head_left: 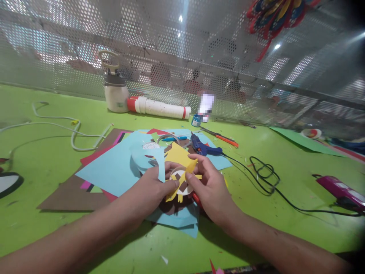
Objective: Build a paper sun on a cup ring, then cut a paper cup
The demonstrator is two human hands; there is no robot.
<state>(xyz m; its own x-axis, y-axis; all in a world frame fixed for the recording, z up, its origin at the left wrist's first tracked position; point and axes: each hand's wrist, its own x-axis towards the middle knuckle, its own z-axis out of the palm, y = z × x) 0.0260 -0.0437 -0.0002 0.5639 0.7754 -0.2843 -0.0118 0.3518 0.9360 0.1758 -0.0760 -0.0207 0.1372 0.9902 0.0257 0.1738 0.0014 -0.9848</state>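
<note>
Between my two hands is a small round white paper craft (186, 189) with yellow and brown paper pieces on its face. My left hand (155, 184) grips its left side, thumb on a yellow paper strip (172, 194). From the right, my right hand (212, 186) pinches a yellow strip that crosses the face, thumb and fingers closed. Some fingers are hidden behind the craft. Yellow paper (173, 154) and light blue cut paper (160, 160) lie just beyond. A blue glue gun (203, 147) rests past my right hand.
Coloured sheets, including light blue paper (114, 167) and brown card (65, 194), lie under my hands. The glue gun's black cord runs right to a magenta power strip (339, 190). Behind stand a spray bottle (116, 95), a white tube (159, 107) and a small blue jar (196, 120).
</note>
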